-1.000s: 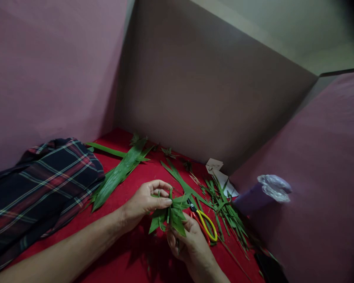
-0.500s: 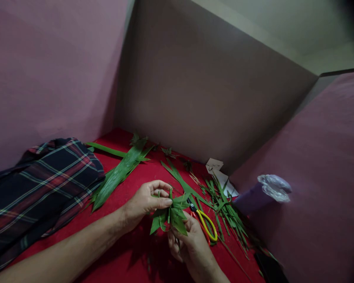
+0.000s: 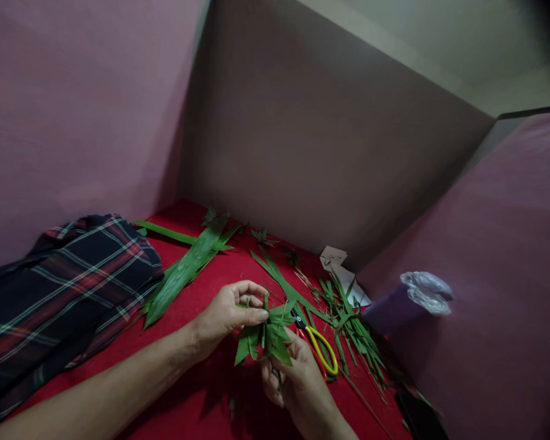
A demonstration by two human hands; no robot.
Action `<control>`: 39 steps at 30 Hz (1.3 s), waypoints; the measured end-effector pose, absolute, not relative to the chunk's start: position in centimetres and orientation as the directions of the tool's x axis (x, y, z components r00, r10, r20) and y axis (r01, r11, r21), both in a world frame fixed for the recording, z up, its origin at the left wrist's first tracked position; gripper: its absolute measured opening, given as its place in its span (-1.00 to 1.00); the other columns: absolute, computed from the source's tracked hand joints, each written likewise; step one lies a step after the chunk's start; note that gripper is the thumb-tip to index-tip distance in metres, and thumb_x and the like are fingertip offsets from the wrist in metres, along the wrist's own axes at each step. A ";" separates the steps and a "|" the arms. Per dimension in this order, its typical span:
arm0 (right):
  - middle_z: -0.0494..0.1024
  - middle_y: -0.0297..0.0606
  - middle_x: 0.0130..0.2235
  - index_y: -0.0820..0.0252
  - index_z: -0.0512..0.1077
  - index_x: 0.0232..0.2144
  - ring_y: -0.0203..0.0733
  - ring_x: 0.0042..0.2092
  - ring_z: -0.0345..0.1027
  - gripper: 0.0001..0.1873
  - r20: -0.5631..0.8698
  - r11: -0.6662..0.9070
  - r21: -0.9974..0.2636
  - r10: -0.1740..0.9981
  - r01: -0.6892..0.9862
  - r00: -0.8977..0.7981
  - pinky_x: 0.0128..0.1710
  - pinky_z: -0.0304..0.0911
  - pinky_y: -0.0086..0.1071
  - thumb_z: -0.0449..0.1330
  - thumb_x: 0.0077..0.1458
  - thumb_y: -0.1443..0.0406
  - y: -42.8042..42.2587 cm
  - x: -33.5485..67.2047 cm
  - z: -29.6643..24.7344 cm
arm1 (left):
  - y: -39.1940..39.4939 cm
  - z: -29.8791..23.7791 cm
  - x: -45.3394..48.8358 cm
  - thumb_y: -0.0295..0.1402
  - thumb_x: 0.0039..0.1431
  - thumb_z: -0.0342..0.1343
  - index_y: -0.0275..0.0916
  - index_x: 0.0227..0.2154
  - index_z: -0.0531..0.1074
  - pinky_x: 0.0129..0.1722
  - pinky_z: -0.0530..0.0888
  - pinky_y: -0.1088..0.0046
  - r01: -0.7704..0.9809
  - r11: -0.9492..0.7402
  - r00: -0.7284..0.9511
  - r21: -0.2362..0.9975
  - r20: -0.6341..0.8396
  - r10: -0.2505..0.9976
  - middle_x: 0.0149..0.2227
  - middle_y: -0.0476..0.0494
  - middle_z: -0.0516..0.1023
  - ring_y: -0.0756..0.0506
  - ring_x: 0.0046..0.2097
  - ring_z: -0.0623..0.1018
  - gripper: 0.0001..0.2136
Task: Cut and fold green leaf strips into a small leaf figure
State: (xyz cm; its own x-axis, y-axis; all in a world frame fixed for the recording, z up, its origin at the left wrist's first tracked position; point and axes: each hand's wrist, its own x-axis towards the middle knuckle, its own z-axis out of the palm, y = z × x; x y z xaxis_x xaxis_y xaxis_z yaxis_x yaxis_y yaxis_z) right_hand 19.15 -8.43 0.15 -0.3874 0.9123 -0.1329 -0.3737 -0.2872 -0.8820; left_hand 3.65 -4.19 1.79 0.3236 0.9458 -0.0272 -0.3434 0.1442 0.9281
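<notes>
Between my hands is a green leaf piece [image 3: 278, 342], with pointed lobes spread out and a short upright strip in its middle. My left hand [image 3: 231, 311] pinches its upper part between thumb and fingers. From below and to the right, my right hand [image 3: 297, 376] grips its lower side, fingers curled; part of that grip hides behind the leaf. Just beyond my right hand lie scissors [image 3: 321, 348] with one yellow and one red handle, their blades partly covered by the leaf.
Long broad leaves [image 3: 187, 269] lie at the left on the red cloth [image 3: 229, 269], beside plaid fabric [image 3: 82, 275]. Cut leaf strips [image 3: 355, 333] heap at the right, near white paper [image 3: 352, 287]. A purple plastic-topped roll [image 3: 407, 299] leans by the wall, and a black object [image 3: 419, 415] lies in front.
The leaf piece has shifted very slightly to the right. Both hands keep their hold, and everything else stays in place.
</notes>
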 end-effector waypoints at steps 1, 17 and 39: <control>0.41 -0.40 -0.68 0.24 0.29 -0.43 -0.51 -0.76 0.01 -0.71 -0.129 -0.284 -0.881 0.913 -0.377 -0.386 -0.80 -0.04 -0.64 0.29 -0.10 0.20 -8.4 19.2 0.1 | -4.2 1.7 3.7 -0.40 -0.21 0.27 -0.26 -0.30 0.37 -0.46 0.28 0.50 -0.348 0.147 0.322 0.926 -0.029 0.946 -0.42 0.04 0.34 0.06 -0.46 0.37 -0.67; 0.42 -0.39 -0.64 0.23 0.25 -0.37 -0.51 -0.71 0.00 -0.71 -0.095 -0.218 -0.919 0.931 -0.328 -0.354 -0.77 -0.16 -0.64 0.26 -0.05 0.20 -8.3 19.4 -0.1 | -4.4 2.4 3.8 -0.41 -0.25 0.28 -0.25 -0.33 0.39 -0.44 0.28 0.48 -0.330 0.137 0.286 0.934 -0.040 0.957 -0.42 0.02 0.39 0.02 -0.42 0.39 -0.67; 0.43 -0.38 -0.65 0.22 0.25 -0.39 -0.51 -0.72 0.01 -0.65 -0.109 -0.217 -0.927 0.936 -0.305 -0.336 -0.76 -0.15 -0.64 0.28 -0.10 0.13 -8.3 19.4 0.1 | -4.3 1.9 3.8 -0.40 -0.21 0.27 -0.26 -0.31 0.38 -0.42 0.29 0.49 -0.340 0.132 0.300 0.931 -0.026 0.953 -0.40 0.03 0.34 0.05 -0.43 0.37 -0.68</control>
State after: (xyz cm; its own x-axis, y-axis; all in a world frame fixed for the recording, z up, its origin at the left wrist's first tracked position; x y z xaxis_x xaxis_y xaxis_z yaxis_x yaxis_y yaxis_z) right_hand 19.43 -8.35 0.11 -0.3358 0.9356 -0.1089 -0.3047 -0.2173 -0.9273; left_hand 3.78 -4.32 1.92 0.3004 0.9535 -0.0256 -0.3403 0.1322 0.9310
